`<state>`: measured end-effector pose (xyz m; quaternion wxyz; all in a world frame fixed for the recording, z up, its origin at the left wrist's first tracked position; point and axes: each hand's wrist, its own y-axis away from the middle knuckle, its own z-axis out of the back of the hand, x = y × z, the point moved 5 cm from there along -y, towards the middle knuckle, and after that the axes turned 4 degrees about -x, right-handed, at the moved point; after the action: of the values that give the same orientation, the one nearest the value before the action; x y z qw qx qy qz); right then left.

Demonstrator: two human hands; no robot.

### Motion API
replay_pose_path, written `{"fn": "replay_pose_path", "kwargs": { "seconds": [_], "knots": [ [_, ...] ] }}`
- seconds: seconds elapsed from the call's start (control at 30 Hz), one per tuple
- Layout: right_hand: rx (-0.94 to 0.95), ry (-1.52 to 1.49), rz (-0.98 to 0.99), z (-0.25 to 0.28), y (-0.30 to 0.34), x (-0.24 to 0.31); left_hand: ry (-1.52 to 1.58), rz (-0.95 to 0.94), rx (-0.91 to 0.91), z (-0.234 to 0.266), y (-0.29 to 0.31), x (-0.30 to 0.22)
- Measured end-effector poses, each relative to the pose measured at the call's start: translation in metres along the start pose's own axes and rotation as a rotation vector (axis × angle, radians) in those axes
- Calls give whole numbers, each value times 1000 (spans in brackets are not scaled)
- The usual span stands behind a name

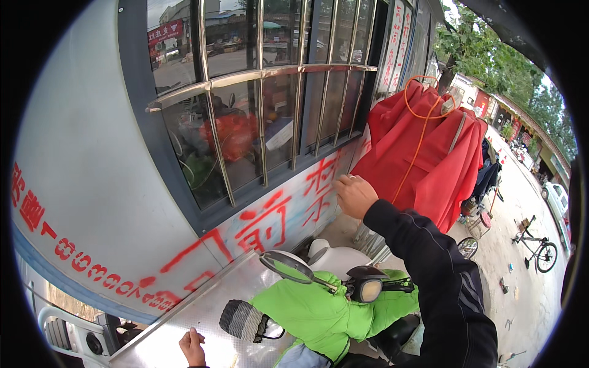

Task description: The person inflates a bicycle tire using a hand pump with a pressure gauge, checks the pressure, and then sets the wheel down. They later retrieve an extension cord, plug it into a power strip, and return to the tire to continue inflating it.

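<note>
My right hand (356,195) reaches out in a black sleeve, in front of the wall under the barred window. Its fingers are pinched together, and a tiny pale spot shows at their tips, too small to name. My left hand (192,348) hovers low over the shiny metal plate (215,311), fingers curled in, with nothing seen in them. Between my arms stands a scooter draped with a bright green cover (334,306). A round mirror (286,266), a headlight (366,289) and a grey and black striped knitted piece (244,321) are at its front.
Metal bars (264,72) run across the window on the left. Red painted characters (264,227) mark the wall below. A red cover (423,153) with an orange cord (412,162) drapes a bulky thing ahead. A bicycle (540,251) lies on the pavement to the right.
</note>
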<state>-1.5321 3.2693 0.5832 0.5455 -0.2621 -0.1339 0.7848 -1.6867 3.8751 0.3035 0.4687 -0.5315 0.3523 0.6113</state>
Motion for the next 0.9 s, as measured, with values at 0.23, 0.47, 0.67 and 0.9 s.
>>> {"fn": "replay_pose_path", "kwargs": {
  "seconds": [0.23,0.47,0.67,0.9],
  "knots": [
    [-101,327,181,-66,-157,-36,-203,489,-419,103,171,91],
    [-251,365,318,-95,-185,-81,-143,617,-567,113,285,58],
    [-253,411,355,-106,-185,-93,-396,355,-487,80,278,-17],
    [-7,546,147,-120,-164,-127,-264,399,-611,65,316,-83]
  ]
}}
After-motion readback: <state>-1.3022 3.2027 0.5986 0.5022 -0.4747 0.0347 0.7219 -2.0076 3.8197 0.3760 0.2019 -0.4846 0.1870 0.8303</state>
